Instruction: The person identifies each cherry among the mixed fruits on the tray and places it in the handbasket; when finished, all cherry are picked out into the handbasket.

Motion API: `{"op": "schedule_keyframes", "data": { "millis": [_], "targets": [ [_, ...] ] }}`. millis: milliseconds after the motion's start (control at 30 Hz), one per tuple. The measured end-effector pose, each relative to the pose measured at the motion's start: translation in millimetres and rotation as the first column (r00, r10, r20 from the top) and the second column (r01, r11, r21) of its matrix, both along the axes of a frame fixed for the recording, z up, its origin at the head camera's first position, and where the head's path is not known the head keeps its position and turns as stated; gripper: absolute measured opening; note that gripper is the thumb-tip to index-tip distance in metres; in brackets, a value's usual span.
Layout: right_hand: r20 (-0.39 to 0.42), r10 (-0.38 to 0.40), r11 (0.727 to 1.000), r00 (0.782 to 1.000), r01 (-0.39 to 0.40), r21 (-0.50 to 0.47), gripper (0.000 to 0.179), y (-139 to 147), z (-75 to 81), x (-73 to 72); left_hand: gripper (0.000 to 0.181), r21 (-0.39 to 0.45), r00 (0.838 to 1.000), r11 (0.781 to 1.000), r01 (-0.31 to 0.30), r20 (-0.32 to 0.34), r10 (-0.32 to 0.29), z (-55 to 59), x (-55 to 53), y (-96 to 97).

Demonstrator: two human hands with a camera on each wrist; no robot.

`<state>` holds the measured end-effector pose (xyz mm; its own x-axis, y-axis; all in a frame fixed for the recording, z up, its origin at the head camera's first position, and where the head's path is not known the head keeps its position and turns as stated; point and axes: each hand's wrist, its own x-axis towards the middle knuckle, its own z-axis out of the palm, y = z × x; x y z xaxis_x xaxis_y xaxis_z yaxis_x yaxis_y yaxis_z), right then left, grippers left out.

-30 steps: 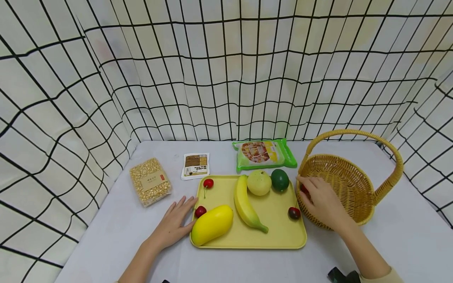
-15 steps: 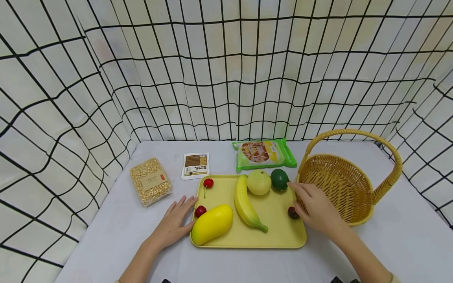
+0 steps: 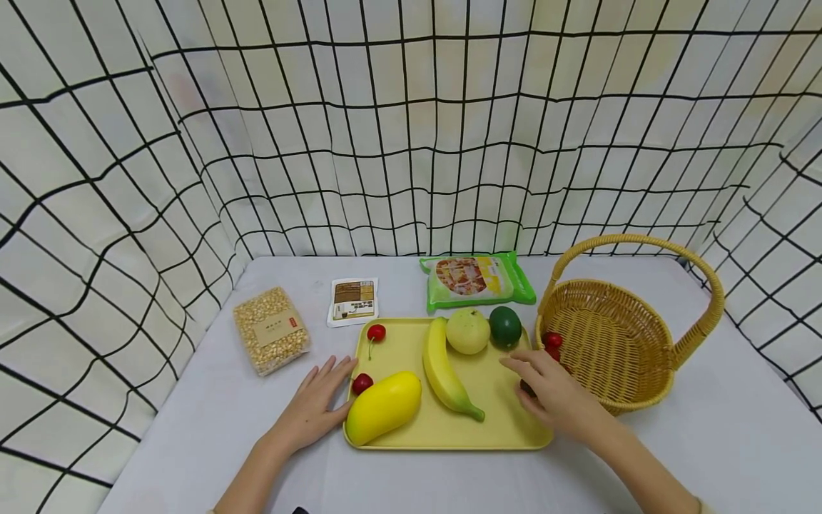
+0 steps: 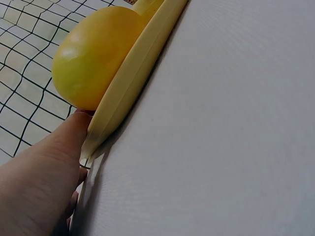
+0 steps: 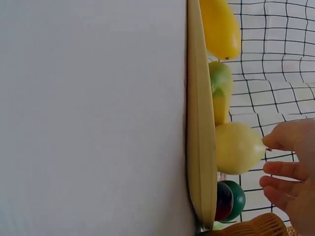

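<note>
My left hand (image 3: 315,401) rests at the left edge of the yellow tray (image 3: 501,432), fingers spread, thumb on the rim beside the mango (image 3: 384,408). A red cherry (image 3: 362,383) sits by that mango; another cherry (image 3: 376,333) lies in the far left corner. Over the tray's right side hovers my right hand (image 3: 559,392), its fingers loosely bent around nothing. Beneath it, a dark cherry (image 5: 225,200) is partly hidden in the head view. A banana (image 3: 447,375), a round pale-green fruit (image 3: 467,331) and a dark-green fruit (image 3: 505,327) lie on the tray.
A wicker basket (image 3: 616,343) with a tall handle stands right of the tray, red cherries (image 3: 552,340) at its near left inside. Behind the tray are a green food packet (image 3: 475,280) and a small white sachet (image 3: 354,302). A bag of corn kernels (image 3: 272,330) lies left.
My right hand has left the basket rim and moved left over the tray, uncovering red cherries inside the basket. My left hand has stayed in place.
</note>
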<state>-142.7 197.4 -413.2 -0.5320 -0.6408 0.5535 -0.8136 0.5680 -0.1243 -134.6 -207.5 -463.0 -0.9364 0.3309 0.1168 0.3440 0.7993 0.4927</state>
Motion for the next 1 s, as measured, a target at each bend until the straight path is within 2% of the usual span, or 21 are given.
{"op": "schedule_keyframes", "data": {
  "millis": [133,333,600,833,1000],
  "targets": [
    [0.039,0.009,0.999,0.999,-0.011,0.049,0.042,-1,-6.7,1.3,0.063,0.003,1.0,1.0,0.003,-0.001,-0.003,-0.1,-0.3,-0.7],
    [0.105,-0.027,0.995,0.994,0.016,0.098,0.048,-2,-16.0,1.7,0.062,0.008,1.0,1.0,0.003,-0.011,-0.003,0.1,0.4,-0.4],
    [0.119,-0.032,0.995,0.992,0.02,0.096,0.047,1,-27.5,1.5,0.063,0.008,1.0,1.0,0.004,-0.019,-0.004,-0.9,0.0,-0.4],
    [0.163,-0.023,0.994,0.986,0.005,0.106,0.046,2,-29.6,2.7,0.062,0.004,1.0,1.0,0.004,0.0,-0.004,0.3,0.3,-0.3],
    [0.221,-0.03,0.989,0.975,-0.003,0.15,0.053,4,-28.1,4.5,0.062,0.003,1.0,1.0,0.007,0.004,-0.007,0.9,0.4,-0.2]
  ]
}}
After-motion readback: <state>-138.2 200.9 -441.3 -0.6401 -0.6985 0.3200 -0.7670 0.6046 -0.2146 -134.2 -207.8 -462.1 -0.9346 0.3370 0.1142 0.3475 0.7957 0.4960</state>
